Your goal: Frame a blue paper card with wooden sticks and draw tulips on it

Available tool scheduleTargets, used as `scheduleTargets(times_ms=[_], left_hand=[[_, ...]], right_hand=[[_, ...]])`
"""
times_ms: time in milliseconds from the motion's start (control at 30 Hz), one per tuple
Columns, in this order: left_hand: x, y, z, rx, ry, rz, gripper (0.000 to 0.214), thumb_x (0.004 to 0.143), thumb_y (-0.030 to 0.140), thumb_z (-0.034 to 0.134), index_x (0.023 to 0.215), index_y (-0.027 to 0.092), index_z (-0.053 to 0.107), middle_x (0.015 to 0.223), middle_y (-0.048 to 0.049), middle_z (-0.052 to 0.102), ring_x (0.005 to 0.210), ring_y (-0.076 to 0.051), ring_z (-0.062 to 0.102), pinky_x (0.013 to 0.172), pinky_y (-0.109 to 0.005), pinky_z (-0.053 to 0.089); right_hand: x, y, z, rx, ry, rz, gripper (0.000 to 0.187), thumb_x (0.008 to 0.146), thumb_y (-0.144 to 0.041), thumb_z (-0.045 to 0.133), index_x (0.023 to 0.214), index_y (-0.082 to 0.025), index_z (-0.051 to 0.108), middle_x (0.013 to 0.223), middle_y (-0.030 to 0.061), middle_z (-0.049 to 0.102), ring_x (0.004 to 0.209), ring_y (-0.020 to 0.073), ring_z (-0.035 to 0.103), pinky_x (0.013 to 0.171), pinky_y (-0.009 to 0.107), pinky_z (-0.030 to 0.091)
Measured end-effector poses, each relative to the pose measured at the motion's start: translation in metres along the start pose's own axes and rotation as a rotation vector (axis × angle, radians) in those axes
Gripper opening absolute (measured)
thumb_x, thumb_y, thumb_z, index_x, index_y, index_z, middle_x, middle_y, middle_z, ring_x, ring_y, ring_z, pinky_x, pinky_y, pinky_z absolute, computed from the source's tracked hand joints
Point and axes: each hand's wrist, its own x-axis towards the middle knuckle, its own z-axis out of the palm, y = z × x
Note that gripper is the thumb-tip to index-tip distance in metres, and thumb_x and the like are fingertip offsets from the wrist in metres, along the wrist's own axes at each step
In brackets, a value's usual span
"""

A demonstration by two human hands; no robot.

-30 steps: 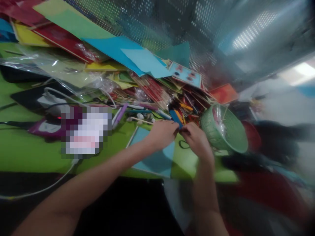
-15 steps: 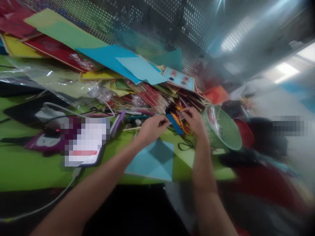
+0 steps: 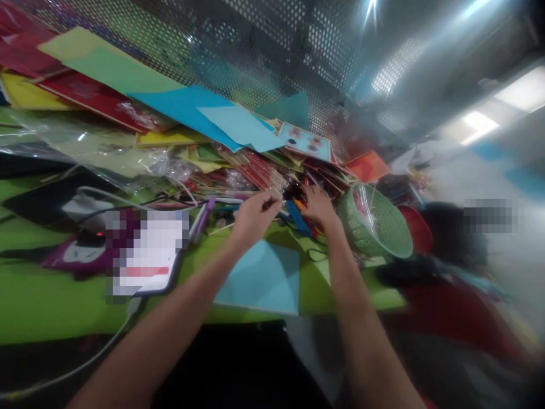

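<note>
My left hand is closed, thumb and fingertips pressed together above the table's middle. Whatever it may pinch is too small to make out. To its right, my right hand reaches into the clutter with its fingers apart and partly bent, touching the pile. Between the hands lies a blue strip-like object, with orange and yellow pieces partly hidden by my right hand. Just beyond my left hand is a bundle of thin red-and-tan sticks. A light blue sheet of paper lies flat below my left wrist.
A green plastic basket stands to the right. On the left are a phone with a white cable and a purple pouch-like item. Stacked coloured paper and clear plastic wrap line the back, before a perforated metal panel.
My right hand has moved slightly left and deeper into the pile, its fingers opening from a pinch. My left hand has shifted a little left and stays closed. The view has tilted slightly.
</note>
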Motion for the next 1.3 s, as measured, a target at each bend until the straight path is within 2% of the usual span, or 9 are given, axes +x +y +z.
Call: scheduleTargets(times_ms=[100,200,300,400,467,567,667,967,1300], left_hand=[[0.001,0.000,-0.001,-0.016,0.011,0.000,0.022,0.092,0.040,0.059,0.086,0.021,0.069,0.077,-0.0013,0.066,0.078,-0.019,0.063,0.065,-0.026,0.048],[0.001,0.003,-0.002,-0.030,0.013,0.000,0.021,0.093,0.039,0.060,0.085,0.021,0.068,0.076,-0.0014,0.066,0.077,-0.019,0.063,0.066,-0.027,0.048],[-0.001,0.006,-0.004,-0.041,0.013,-0.005,0.022,0.094,0.041,0.060,0.086,0.022,0.069,0.075,-0.0020,0.067,0.077,-0.020,0.064,0.066,-0.028,0.048],[-0.003,0.007,-0.004,-0.047,0.011,-0.008,0.026,0.096,0.044,0.059,0.088,0.022,0.070,0.078,-0.0027,0.068,0.078,-0.020,0.064,0.064,-0.028,0.047],[-0.004,0.005,-0.004,-0.046,0.013,-0.004,0.028,0.096,0.045,0.058,0.090,0.022,0.071,0.079,-0.0025,0.069,0.077,-0.019,0.064,0.063,-0.027,0.046],[-0.002,0.003,-0.001,-0.034,0.035,-0.001,0.024,0.095,0.042,0.058,0.089,0.021,0.070,0.080,-0.0017,0.070,0.076,-0.018,0.063,0.062,-0.027,0.045],[0.000,0.003,0.001,-0.019,0.058,-0.002,0.020,0.092,0.038,0.059,0.087,0.020,0.068,0.078,-0.0008,0.069,0.075,-0.018,0.062,0.063,-0.026,0.044],[-0.003,0.005,0.003,-0.009,0.052,0.042,0.020,0.093,0.038,0.057,0.086,0.021,0.067,0.077,-0.0003,0.067,0.072,-0.016,0.060,0.066,-0.027,0.046],[-0.002,0.003,0.006,0.035,0.042,0.083,0.012,0.092,0.029,0.055,0.084,0.021,0.061,0.078,0.0011,0.067,0.073,-0.016,0.061,0.068,-0.025,0.047]], right_hand=[[-0.004,-0.003,0.000,-0.013,0.063,0.043,0.080,0.080,-0.030,0.073,0.153,-0.008,0.048,0.145,0.0267,0.055,0.132,0.0447,0.055,0.119,0.057,0.040],[-0.014,0.002,-0.001,0.072,0.175,0.120,0.065,0.087,-0.036,0.066,0.145,-0.009,0.055,0.136,0.0245,0.058,0.125,0.0423,0.060,0.115,0.056,0.044],[-0.029,0.008,-0.005,0.255,0.267,0.165,0.061,0.084,-0.032,0.063,0.141,-0.011,0.057,0.135,0.0233,0.059,0.122,0.0385,0.062,0.113,0.054,0.047],[-0.046,0.000,-0.010,0.556,0.354,0.114,0.057,0.084,-0.037,0.063,0.138,-0.017,0.059,0.138,0.0185,0.062,0.129,0.0340,0.062,0.114,0.050,0.048],[-0.057,-0.016,-0.012,0.805,0.298,0.059,0.058,0.084,-0.046,0.065,0.137,-0.023,0.059,0.138,0.0135,0.066,0.128,0.0317,0.064,0.110,0.047,0.053],[-0.072,-0.046,-0.014,1.107,0.098,0.024,0.061,0.083,-0.054,0.067,0.137,-0.027,0.062,0.127,0.0088,0.074,0.115,0.0303,0.072,0.102,0.047,0.058],[-0.082,-0.067,-0.015,1.239,0.090,0.017,0.062,0.076,-0.056,0.075,0.131,-0.029,0.067,0.128,0.0076,0.075,0.115,0.0316,0.073,0.103,0.049,0.058],[-0.084,-0.074,-0.016,1.263,0.047,-0.016,0.057,0.078,-0.049,0.075,0.130,-0.028,0.065,0.129,0.0076,0.073,0.123,0.0309,0.070,0.107,0.046,0.054],[-0.084,-0.075,-0.007,1.270,0.034,0.003,0.059,0.080,-0.049,0.074,0.134,-0.026,0.064,0.122,0.0073,0.075,0.117,0.0289,0.071,0.100,0.044,0.056]])
